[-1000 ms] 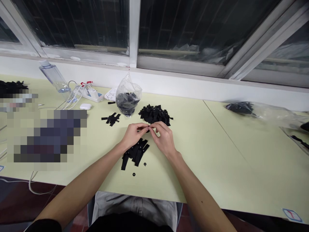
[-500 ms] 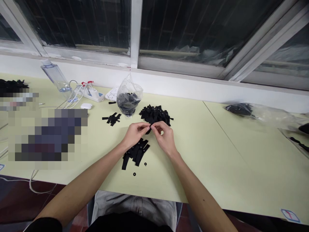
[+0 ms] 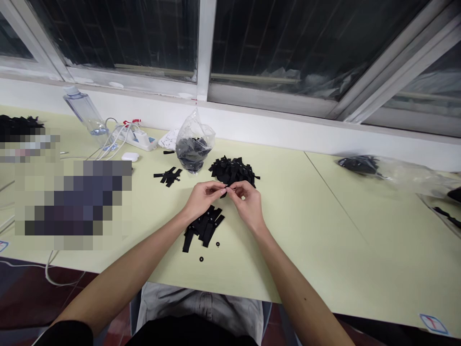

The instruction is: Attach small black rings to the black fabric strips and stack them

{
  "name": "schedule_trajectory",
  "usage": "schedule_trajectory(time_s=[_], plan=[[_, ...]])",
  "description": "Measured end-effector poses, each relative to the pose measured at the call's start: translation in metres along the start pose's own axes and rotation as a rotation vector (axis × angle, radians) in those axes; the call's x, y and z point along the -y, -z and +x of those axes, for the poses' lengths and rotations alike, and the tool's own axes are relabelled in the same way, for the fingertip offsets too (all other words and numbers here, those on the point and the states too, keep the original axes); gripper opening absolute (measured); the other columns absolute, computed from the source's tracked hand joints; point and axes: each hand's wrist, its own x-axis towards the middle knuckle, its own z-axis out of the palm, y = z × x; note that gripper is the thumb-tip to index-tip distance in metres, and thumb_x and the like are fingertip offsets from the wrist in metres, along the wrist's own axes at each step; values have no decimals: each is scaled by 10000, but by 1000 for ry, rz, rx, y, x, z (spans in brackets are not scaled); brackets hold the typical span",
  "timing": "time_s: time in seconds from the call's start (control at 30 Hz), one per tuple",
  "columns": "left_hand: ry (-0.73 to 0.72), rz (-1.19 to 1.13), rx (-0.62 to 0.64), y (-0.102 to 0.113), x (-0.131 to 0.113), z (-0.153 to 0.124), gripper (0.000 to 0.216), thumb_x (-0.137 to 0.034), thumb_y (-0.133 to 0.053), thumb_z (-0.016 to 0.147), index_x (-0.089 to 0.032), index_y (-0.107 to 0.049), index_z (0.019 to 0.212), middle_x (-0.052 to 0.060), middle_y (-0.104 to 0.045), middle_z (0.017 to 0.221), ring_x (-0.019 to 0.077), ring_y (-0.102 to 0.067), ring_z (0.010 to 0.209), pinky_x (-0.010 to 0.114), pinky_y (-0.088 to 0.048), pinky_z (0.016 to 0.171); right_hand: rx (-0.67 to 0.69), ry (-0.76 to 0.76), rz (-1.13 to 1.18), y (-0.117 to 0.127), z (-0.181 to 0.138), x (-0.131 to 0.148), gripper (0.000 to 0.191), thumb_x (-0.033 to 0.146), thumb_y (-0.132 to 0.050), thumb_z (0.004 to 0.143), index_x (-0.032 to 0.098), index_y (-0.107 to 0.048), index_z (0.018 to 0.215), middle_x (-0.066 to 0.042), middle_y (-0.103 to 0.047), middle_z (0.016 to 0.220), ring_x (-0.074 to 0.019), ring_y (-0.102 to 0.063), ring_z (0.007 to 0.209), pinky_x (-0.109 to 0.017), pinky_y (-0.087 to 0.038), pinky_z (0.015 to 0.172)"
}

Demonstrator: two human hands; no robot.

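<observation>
My left hand [image 3: 202,198] and my right hand [image 3: 247,203] meet fingertip to fingertip above the pale green table [image 3: 306,230], both pinched on a small black strip [image 3: 226,191]. Just under my left hand lies a loose stack of black strips [image 3: 202,228]. Beyond the hands sits a bigger heap of black strips [image 3: 233,171]. Two small black rings [image 3: 209,251] lie on the table near the stack.
A clear plastic bag of dark pieces [image 3: 193,144] stands behind the heap, with a few strips [image 3: 167,176] to its left. A water bottle [image 3: 86,113], a power strip with cables [image 3: 136,137] and a white earbud case [image 3: 130,156] lie at the far left. Another bag [image 3: 389,169] rests at the right.
Both hands stay pinched together on the strip; their fingers have shifted slightly. The view has drifted a little.
</observation>
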Motion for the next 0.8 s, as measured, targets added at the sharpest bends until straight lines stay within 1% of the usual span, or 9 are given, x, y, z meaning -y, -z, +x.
schedule_trajectory(time_s=[0.13, 0.23, 0.37, 0.43, 0.53, 0.6, 0.7, 0.8], plan=[[7, 10, -6, 2, -1, 1, 288, -404, -691, 834, -158, -718, 980, 78, -723, 946, 186, -674, 879, 318, -547, 831, -2, -68, 98, 1, 2, -2, 223, 397, -624, 873, 193, -705, 913, -61, -682, 866, -166, -577, 711, -304, -469, 629], [25, -10, -24, 4, -2, 3, 291, -406, -711, 816, -157, -708, 967, 76, -720, 951, 181, -670, 881, 313, -543, 834, 16, -88, 148, 2, 3, -4, 246, 385, -585, 893, 195, -725, 966, -71, -697, 912, -170, -596, 740, -309, -483, 647], [43, -37, -21, 4, -2, 3, 284, -398, -716, 812, -159, -691, 965, 72, -712, 946, 175, -665, 875, 308, -540, 830, 55, -95, 212, 1, 4, -7, 251, 387, -633, 857, 201, -718, 1002, -68, -709, 890, -174, -618, 713, -326, -512, 654], [38, -31, -5, 4, -2, 3, 272, -386, -712, 818, -158, -683, 963, 70, -705, 939, 169, -660, 872, 304, -531, 836, 59, -128, 281, -1, 3, -7, 271, 388, -681, 821, 199, -694, 1016, -64, -716, 856, -178, -634, 685, -337, -532, 653], [21, -10, 8, 5, -2, 3, 256, -368, -704, 826, -152, -668, 957, 69, -693, 938, 164, -651, 875, 297, -519, 840, 51, -169, 349, -2, 3, -6, 262, 387, -743, 769, 184, -689, 926, -71, -719, 840, -181, -645, 649, -345, -545, 640], [11, 3, 18, 5, -2, 3, 247, -362, -693, 834, -153, -661, 962, 68, -685, 939, 161, -644, 874, 290, -515, 825, 53, -165, 356, -2, 3, -5, 223, 377, -751, 762, 178, -702, 851, -71, -713, 837, -175, -633, 642, -343, -539, 642], [-10, 23, 40, 4, -1, 2, 238, -363, -676, 846, -160, -658, 969, 65, -676, 938, 160, -637, 869, 283, -514, 800, 44, -159, 337, -1, 3, -6, 188, 365, -742, 778, 186, -718, 829, -60, -702, 845, -169, -611, 692, -324, -512, 658], [-31, 44, 46, 3, 0, 1, 229, -363, -656, 860, -163, -660, 971, 66, -674, 938, 162, -635, 871, 281, -514, 796, 52, -204, 350, -1, 3, -7, 187, 367, -745, 775, 190, -714, 827, -45, -682, 823, -155, -582, 701, -290, -468, 621]])
